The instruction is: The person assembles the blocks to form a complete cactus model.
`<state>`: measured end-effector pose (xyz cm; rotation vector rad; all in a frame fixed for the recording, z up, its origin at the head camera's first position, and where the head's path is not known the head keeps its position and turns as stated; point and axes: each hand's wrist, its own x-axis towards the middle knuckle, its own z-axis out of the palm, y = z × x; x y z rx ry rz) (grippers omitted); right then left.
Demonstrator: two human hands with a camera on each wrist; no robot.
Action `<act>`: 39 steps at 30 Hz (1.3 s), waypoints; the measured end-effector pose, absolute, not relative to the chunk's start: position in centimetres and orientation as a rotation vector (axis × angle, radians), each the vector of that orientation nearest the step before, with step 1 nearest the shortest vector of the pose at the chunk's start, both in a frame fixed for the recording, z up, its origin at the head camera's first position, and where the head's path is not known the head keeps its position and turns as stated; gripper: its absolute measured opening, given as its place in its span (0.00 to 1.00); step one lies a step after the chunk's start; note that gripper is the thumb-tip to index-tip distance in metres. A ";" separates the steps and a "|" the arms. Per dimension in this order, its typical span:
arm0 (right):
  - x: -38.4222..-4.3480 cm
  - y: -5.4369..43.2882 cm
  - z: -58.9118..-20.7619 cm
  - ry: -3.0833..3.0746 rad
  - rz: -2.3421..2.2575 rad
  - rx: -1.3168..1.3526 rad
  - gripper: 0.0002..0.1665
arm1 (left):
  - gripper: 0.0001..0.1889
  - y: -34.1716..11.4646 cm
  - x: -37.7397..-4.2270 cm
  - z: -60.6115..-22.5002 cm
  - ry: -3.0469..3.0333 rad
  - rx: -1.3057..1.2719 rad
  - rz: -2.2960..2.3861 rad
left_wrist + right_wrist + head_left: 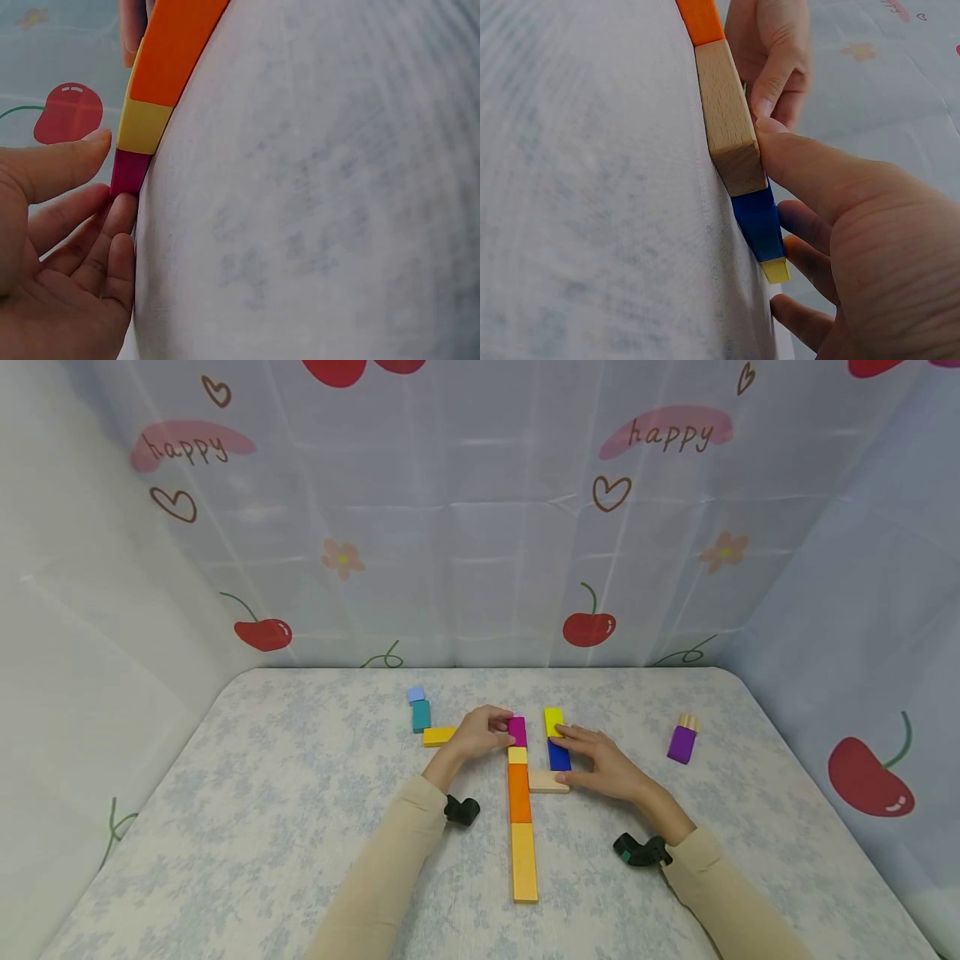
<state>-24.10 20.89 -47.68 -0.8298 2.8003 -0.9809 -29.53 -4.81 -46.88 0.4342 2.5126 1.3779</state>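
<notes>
My left hand (481,732) is at the far end of a straight row of blocks, its bent fingers and thumb at a magenta block (517,732). Toward me the row continues with a small pale yellow block (145,127), an orange block (520,793) and a long yellow-orange block (524,863). My right hand (603,766) lies over a side branch with its fingers spread. Its thumb touches a plain wooden block (727,112); the other fingertips are along a blue block (759,225) and a bright yellow block (553,720) beyond it.
Left of the row are a yellow block (438,737), partly behind my left hand, a teal block (422,717) and a light blue block (416,694). A purple object with pale sticks (682,745) lies at the right. Printed curtains stand around the patterned table (262,827).
</notes>
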 end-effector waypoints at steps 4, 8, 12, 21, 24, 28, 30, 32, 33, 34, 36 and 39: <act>-24.1 20.9 -47.6 2.797 -0.976 -0.816 0.38 | 0.23 -4.7 -29.4 -46.9 2.523 0.427 1.379; -24.1 20.9 -47.7 2.798 -0.963 -0.809 0.38 | 0.23 -4.7 -29.4 -46.9 2.524 0.404 1.377; -24.1 20.9 -47.7 2.803 -0.956 -0.808 0.38 | 0.23 -4.7 -29.5 -46.9 2.533 0.394 1.365; -24.1 20.8 -47.6 2.800 -0.964 -0.800 0.38 | 0.23 -4.8 -29.1 -46.8 2.606 0.477 1.321; -24.1 20.9 -47.7 2.803 -0.967 -0.812 0.38 | 0.26 -4.9 -28.6 -46.6 2.635 0.552 1.286; -24.2 21.0 -47.7 2.807 -0.970 -0.839 0.37 | 0.33 -5.2 -27.4 -46.3 2.616 0.648 1.176; -24.3 21.0 -47.7 2.810 -0.966 -0.850 0.37 | 0.37 -5.4 -26.7 -46.3 2.589 0.683 1.118; -24.3 21.0 -47.7 2.811 -0.964 -0.853 0.37 | 0.40 -5.7 -26.1 -46.2 2.564 0.707 1.072; -24.3 21.0 -47.7 2.811 -0.964 -0.854 0.37 | 0.42 -5.8 -25.8 -46.2 2.555 0.719 1.052; -24.3 21.0 -47.7 2.810 -0.964 -0.855 0.37 | 0.43 -5.9 -25.5 -46.1 2.545 0.726 1.036; -24.3 21.0 -47.8 2.808 -0.966 -0.857 0.37 | 0.45 -6.2 -25.0 -46.1 2.534 0.749 0.990; -24.3 21.1 -47.8 2.807 -0.967 -0.865 0.37 | 0.46 -6.5 -24.4 -46.1 2.523 0.808 0.926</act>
